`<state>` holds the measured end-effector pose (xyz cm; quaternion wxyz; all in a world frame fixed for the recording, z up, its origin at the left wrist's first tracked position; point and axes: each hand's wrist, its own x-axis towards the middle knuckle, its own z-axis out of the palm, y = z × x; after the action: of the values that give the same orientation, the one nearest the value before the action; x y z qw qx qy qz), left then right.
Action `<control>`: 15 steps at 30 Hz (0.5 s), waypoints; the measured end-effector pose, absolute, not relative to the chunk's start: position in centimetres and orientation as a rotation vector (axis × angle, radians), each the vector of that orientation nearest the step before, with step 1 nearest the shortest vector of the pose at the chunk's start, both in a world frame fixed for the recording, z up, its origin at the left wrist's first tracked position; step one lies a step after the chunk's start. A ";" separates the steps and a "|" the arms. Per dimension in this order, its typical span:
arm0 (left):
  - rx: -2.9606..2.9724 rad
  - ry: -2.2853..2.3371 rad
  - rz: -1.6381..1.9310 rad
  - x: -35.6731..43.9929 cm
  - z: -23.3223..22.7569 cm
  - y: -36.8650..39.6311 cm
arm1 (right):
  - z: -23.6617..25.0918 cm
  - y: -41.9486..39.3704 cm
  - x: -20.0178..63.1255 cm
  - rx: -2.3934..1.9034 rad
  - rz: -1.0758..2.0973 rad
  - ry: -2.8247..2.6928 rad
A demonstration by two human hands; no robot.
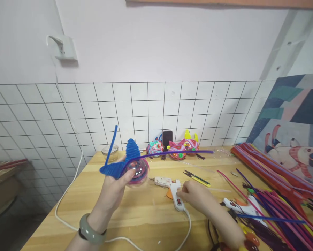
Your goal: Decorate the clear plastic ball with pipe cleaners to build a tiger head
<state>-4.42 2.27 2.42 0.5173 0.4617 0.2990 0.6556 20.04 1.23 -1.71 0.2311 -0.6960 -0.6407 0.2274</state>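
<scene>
My left hand (114,190) is closed around a clear plastic ball (138,171) with pink and purple pipe cleaner wound on it. A blue pipe-cleaner tail (132,150) with two lobes rises at the ball's left side, and one blue stem sticks up from it. A long purple pipe cleaner (172,152) runs from the ball out to the right. My right hand (194,193) has its fingers curled at the handle of a white glue gun (175,195), whose nozzle points left toward the ball. The fingertips are partly hidden.
Yellow-handled thread snips (198,178) lie behind my right hand. Several decorated fish (176,150) and a phone (167,138) stand by the wall. A second glue gun (246,208) and bundles of pipe cleaners (279,212) crowd the right. A white cord (189,226) loops in front.
</scene>
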 end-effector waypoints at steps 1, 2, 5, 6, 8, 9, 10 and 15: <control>1.118 0.716 1.581 -4.6 2.4 2.4 | -2.4 1.4 19.9 -1.963 0.616 -1.774; 1.126 0.718 1.581 -4.7 2.4 2.4 | -3.1 1.5 19.7 -1.996 0.611 -1.781; 1.140 0.735 1.549 -5.0 2.0 2.6 | -4.4 1.7 19.0 -2.041 0.622 -1.765; 1.156 0.740 1.537 -5.0 1.9 2.6 | -4.7 1.9 18.8 -2.042 0.642 -1.750; 1.182 0.758 1.534 -5.0 1.7 2.5 | -5.1 2.2 18.7 -2.026 0.720 -1.714; 1.193 0.765 1.537 -5.1 1.7 2.5 | -5.3 2.3 18.7 -2.010 0.781 -1.691; 1.208 0.768 1.531 -5.1 1.8 2.4 | -5.4 2.5 18.7 -1.991 0.855 -1.662; 1.437 0.817 1.414 -5.4 2.4 1.9 | -4.8 2.6 18.0 -1.828 1.114 -1.419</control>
<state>-5.35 1.92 2.39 0.4647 0.5849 0.3324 0.5758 17.99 2.60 -4.76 0.2826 -0.6827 -0.5300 0.4160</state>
